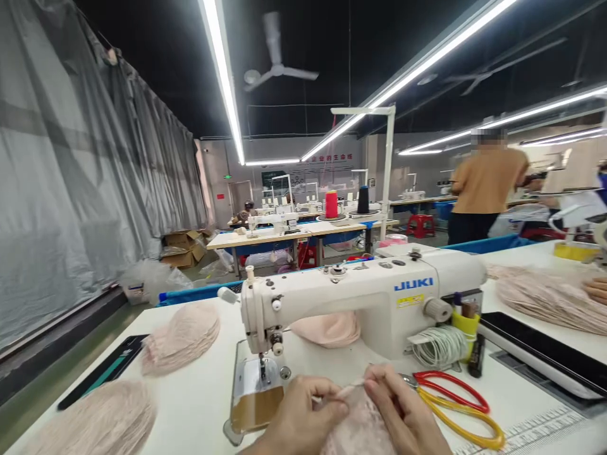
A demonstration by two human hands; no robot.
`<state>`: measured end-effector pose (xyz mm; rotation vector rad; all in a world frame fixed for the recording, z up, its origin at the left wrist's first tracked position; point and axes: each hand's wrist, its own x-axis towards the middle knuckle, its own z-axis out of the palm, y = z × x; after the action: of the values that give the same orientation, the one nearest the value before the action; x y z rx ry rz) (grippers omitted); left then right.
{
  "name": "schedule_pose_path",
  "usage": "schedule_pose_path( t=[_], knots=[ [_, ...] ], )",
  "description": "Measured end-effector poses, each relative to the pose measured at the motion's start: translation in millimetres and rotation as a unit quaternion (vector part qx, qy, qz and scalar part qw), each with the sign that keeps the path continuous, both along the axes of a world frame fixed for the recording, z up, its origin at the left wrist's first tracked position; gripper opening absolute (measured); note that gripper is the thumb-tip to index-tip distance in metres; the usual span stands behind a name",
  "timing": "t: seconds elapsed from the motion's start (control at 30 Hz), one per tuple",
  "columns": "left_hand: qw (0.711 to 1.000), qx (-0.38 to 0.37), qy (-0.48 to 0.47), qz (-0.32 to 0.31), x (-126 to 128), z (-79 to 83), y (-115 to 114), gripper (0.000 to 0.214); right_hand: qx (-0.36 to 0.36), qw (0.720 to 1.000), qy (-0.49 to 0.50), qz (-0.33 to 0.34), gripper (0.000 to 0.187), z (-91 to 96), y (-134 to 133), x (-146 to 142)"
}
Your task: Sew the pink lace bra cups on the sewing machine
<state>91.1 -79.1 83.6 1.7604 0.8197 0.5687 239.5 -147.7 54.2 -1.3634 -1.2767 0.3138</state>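
Note:
Between my two hands a pale pink lace fabric piece hangs by its upper edge, close in front of the sewing machine. My left hand pinches that edge between thumb and forefinger. A short way to the right, my right hand grips the same edge, its fingers closed. The needle and presser foot stand to the left of the fabric, apart from it. Beside my right hand lie scissors with one red and one yellow handle. Another pink fabric piece rests under the machine arm.
Stacks of pink cut pieces lie on the left, a nearer stack and a farther stack, with more pieces at right. A yellow cup and coiled cord sit by the machine. Behind, a person in an orange shirt stands.

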Motion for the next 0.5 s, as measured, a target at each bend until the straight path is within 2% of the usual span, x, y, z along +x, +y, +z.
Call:
schedule_pose_path(
  t=[0.17,0.23,0.3,0.4,0.5],
  knots=[
    [0.997,-0.01,-0.048,0.058,49,-17.7,39,0.047,0.006,0.999,-0.042,-0.011,0.033,34.6,5,52],
    [0.996,-0.005,-0.049,0.069,61,-25.7,56,0.053,-0.005,0.999,-0.043,-0.01,0.035,49.6,-1,67],
    [0.997,0.008,-0.043,0.065,63,-31.4,68,0.05,-0.03,0.999,-0.037,0.005,0.036,63.2,-9,77],
    [0.998,0.04,-0.034,0.032,53,-31.4,67,0.05,-0.082,0.995,-0.026,0.053,0.039,75.2,-18,82],
    [0.995,0.095,-0.01,0.025,35,-19.5,45,0.057,-0.122,0.988,-0.021,0.094,0.041,74.6,-23,79]
  ],
)
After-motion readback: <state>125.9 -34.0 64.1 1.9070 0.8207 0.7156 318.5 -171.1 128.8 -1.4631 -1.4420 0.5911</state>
